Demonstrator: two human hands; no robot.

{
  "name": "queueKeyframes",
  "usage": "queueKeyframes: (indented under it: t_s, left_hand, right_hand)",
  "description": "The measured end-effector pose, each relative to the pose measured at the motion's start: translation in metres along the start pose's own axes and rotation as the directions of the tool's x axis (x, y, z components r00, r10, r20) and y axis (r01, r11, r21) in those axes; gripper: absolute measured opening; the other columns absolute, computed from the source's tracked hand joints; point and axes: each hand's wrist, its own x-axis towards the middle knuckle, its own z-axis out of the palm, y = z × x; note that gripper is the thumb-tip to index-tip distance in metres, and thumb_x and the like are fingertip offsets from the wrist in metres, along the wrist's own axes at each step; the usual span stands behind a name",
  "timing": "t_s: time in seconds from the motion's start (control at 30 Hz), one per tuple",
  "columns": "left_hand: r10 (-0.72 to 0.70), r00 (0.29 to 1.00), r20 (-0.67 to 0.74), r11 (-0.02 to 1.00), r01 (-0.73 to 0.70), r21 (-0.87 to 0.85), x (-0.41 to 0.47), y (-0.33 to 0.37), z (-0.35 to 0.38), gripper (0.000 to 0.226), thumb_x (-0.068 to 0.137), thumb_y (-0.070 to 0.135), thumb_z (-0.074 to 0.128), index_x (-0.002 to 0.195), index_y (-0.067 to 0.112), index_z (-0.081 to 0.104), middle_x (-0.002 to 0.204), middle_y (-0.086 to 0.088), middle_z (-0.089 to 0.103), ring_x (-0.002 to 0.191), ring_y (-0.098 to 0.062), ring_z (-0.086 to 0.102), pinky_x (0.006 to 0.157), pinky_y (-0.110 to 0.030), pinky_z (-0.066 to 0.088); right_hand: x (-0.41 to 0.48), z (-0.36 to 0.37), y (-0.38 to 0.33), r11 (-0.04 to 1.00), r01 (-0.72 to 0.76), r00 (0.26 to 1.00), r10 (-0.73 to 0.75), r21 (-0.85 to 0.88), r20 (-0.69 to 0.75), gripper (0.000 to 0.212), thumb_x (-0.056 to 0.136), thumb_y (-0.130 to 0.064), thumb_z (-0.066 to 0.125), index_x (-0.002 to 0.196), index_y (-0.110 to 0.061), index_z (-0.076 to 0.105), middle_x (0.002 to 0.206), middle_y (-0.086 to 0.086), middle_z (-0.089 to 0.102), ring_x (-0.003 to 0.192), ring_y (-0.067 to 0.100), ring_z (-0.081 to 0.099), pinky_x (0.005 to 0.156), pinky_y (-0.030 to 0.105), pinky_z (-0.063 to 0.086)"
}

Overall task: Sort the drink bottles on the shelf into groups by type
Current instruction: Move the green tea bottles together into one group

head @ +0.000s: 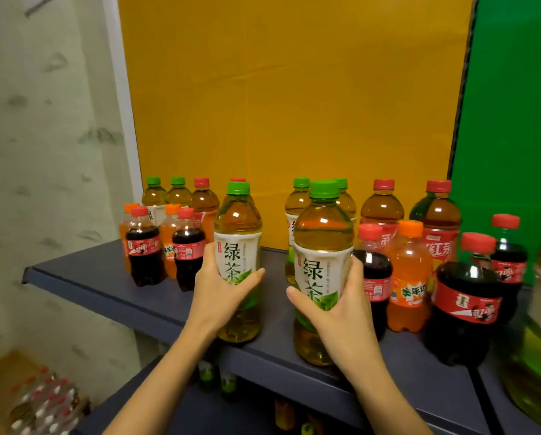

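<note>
Head view: two green-tea bottles, left and right, are gripped by the left hand and right hand, fingers wrapped around the labels, cola bottles crowded alongside on the shelf.

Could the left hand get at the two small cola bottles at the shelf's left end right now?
Probably not yet: the left hand is wrapped around a green tea bottle. The cola bottles stand unobstructed just left of it.

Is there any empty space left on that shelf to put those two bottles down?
Yes. The shelf is bare at its front left, before the small colas, and in the middle, behind the two green teas the hands hold. The right end is packed with colas and an orange soda.
</note>
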Motion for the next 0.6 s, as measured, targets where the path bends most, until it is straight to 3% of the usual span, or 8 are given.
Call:
queueKeyframes:
  t_s: [0.13, 0.3, 0.4, 0.6]
  left_hand:
    - [0.002, 0.999, 0.053, 0.999, 0.000, -0.037, 0.016, -0.014, 0.007, 0.057, 0.068, 0.015, 0.080, 0.113, 0.018, 0.046, 0.102, 0.009, 0.060, 0.094, -0.001, 0.059, 0.069, -0.007, 0.049]
    - [0.019, 0.985, 0.170, 0.991, 0.004, -0.134, 0.032, -0.025, 0.020, 0.068, 0.063, 0.022, 0.082, 0.120, 0.019, 0.044, 0.108, 0.008, 0.064, 0.098, -0.002, 0.063, 0.076, -0.014, 0.051]
    - [0.013, 0.969, 0.248, 0.981, 0.035, -0.190, 0.040, -0.032, 0.025, 0.072, 0.058, 0.036, 0.077, 0.121, 0.022, 0.044, 0.113, 0.004, 0.064, 0.103, -0.007, 0.063, 0.079, -0.020, 0.052]
    - [0.010, 0.954, 0.300, 0.970, 0.064, -0.233, 0.054, -0.043, 0.029, 0.072, 0.062, 0.031, 0.075, 0.125, 0.022, 0.042, 0.119, -0.002, 0.062, 0.108, -0.012, 0.062, 0.081, -0.019, 0.051]
  right_hand:
    - [0.005, 0.011, -0.002, 1.000, -0.009, 1.000, 0.009, -0.003, 0.006, 0.079, 0.066, -0.028, 0.080, 0.129, -0.025, 0.033, 0.122, -0.011, 0.054, 0.114, 0.005, 0.052, 0.092, 0.026, 0.049]
    - [0.009, 0.031, 0.007, 0.998, -0.048, 0.999, 0.048, -0.029, -0.010, 0.085, 0.059, -0.045, 0.079, 0.128, -0.031, 0.031, 0.123, -0.009, 0.054, 0.115, 0.010, 0.052, 0.095, 0.037, 0.049]
    - [0.012, 0.041, 0.009, 0.997, -0.058, 0.998, 0.058, -0.045, -0.012, 0.081, 0.063, -0.037, 0.080, 0.127, -0.029, 0.031, 0.121, -0.009, 0.053, 0.113, 0.007, 0.052, 0.094, 0.034, 0.049]
    - [0.018, 0.056, 0.012, 0.995, -0.041, 0.999, 0.038, -0.092, -0.037, 0.083, 0.065, -0.034, 0.080, 0.131, -0.024, 0.029, 0.126, -0.009, 0.049, 0.117, 0.006, 0.048, 0.097, 0.029, 0.046]
